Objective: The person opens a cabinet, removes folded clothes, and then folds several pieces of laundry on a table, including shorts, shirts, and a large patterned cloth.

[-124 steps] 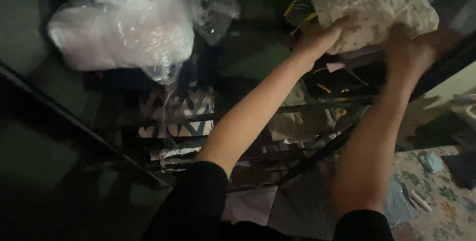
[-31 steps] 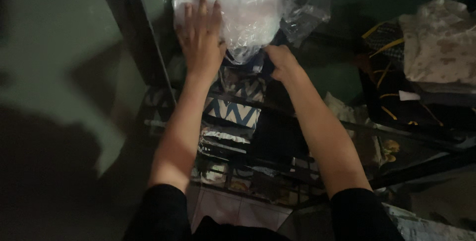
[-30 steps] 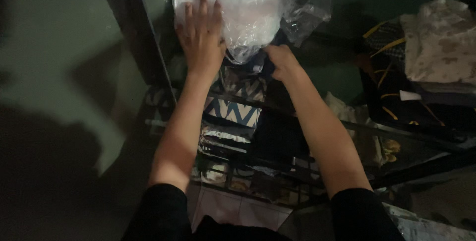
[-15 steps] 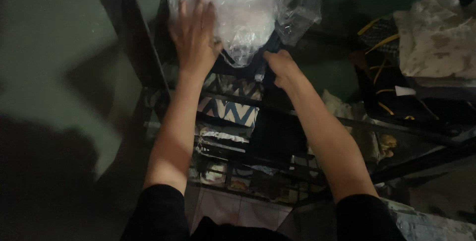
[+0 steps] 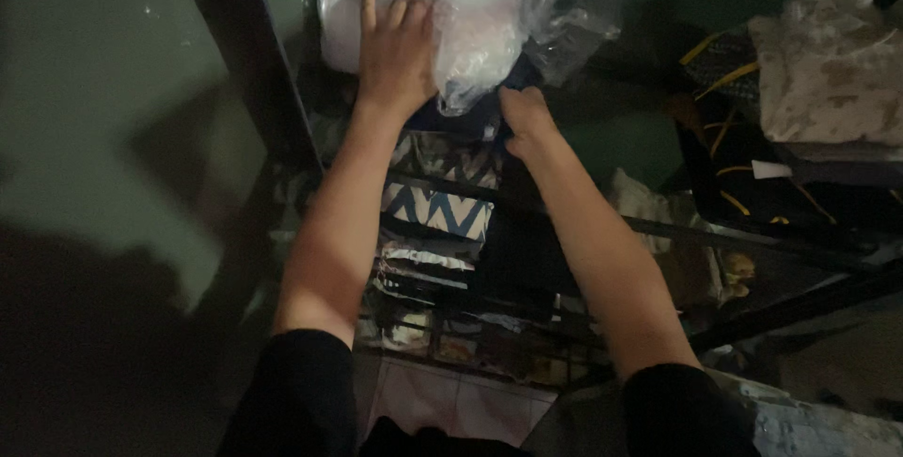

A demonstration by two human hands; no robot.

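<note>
A clear plastic bag (image 5: 489, 6) stuffed with white material sits on a dark shelf at the top of the head view. My left hand (image 5: 395, 43) lies flat on its left side, fingers spread over the white bundle. Under the bag's lower right edge my right hand (image 5: 522, 118) curls around a dark blue item (image 5: 470, 118) that lies beneath the bag. Both forearms reach up from the bottom of the picture.
A dark metal rack (image 5: 527, 203) holds a zigzag-patterned cloth (image 5: 437, 208) and other folded items below. A pale floral fabric bundle (image 5: 828, 62) and yellow cords (image 5: 724, 62) lie at right. A green wall (image 5: 113, 100) stands at left. Light floor tiles (image 5: 442, 401) show beneath.
About four seconds ago both hands were on the floral bundle at right. They have since shifted to the plastic bag, and over the last second they stayed there while the view drifted slightly.
</note>
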